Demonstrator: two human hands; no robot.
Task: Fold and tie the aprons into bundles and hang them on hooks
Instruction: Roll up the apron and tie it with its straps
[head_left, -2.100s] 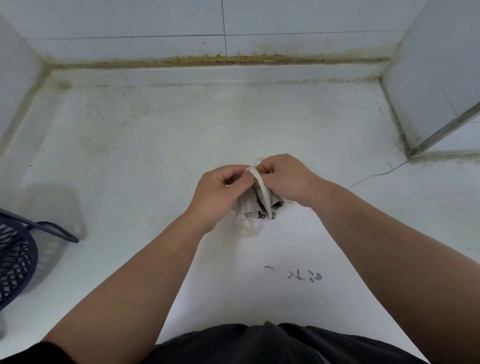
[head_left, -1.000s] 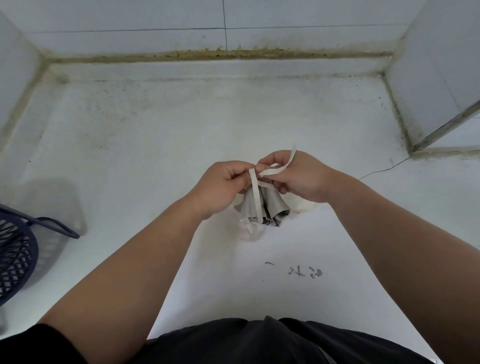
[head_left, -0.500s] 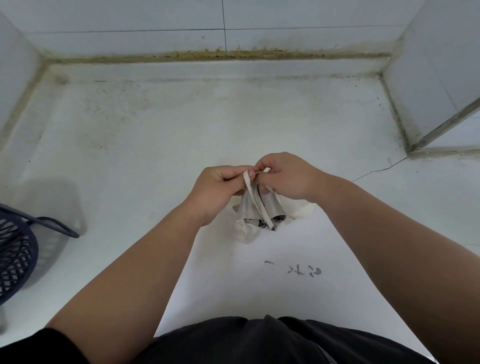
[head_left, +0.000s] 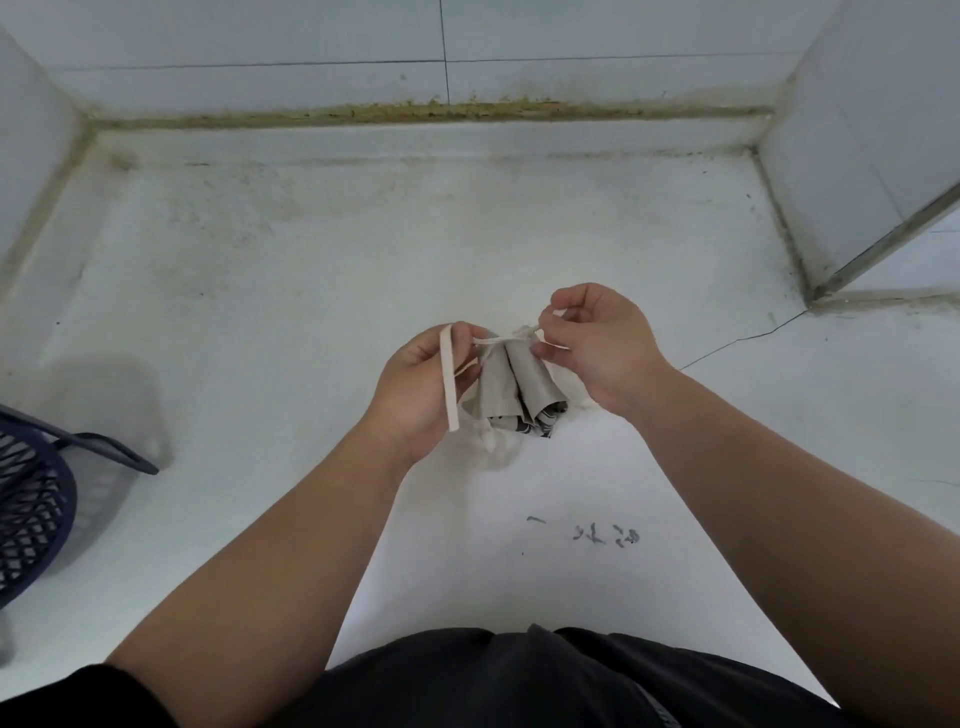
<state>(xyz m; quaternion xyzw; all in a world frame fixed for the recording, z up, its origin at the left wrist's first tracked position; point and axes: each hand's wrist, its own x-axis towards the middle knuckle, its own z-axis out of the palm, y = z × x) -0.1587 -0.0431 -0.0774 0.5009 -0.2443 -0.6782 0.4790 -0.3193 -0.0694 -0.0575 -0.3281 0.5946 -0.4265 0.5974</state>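
A grey apron, folded into a small bundle (head_left: 511, 392), hangs between my two hands above the white floor. A cream strap is knotted around its top. My left hand (head_left: 418, 387) pinches one end of the strap (head_left: 448, 376), and the loose tail dangles down over my palm. My right hand (head_left: 597, 345) pinches the other strap end right beside the knot. The strap runs taut between the hands. A dark patterned edge shows at the bundle's bottom.
A dark blue mesh basket (head_left: 31, 512) stands at the left edge on the floor. White tiled walls (head_left: 447, 47) close the corner ahead, with another wall and a metal frame (head_left: 883, 244) at the right. Grey marks (head_left: 605, 534) lie on the floor near me.
My hands have drawn apart, pulling the strap ends outward so the knot sits tight at the bundle's top. The left strap tail now hangs free over my left hand.
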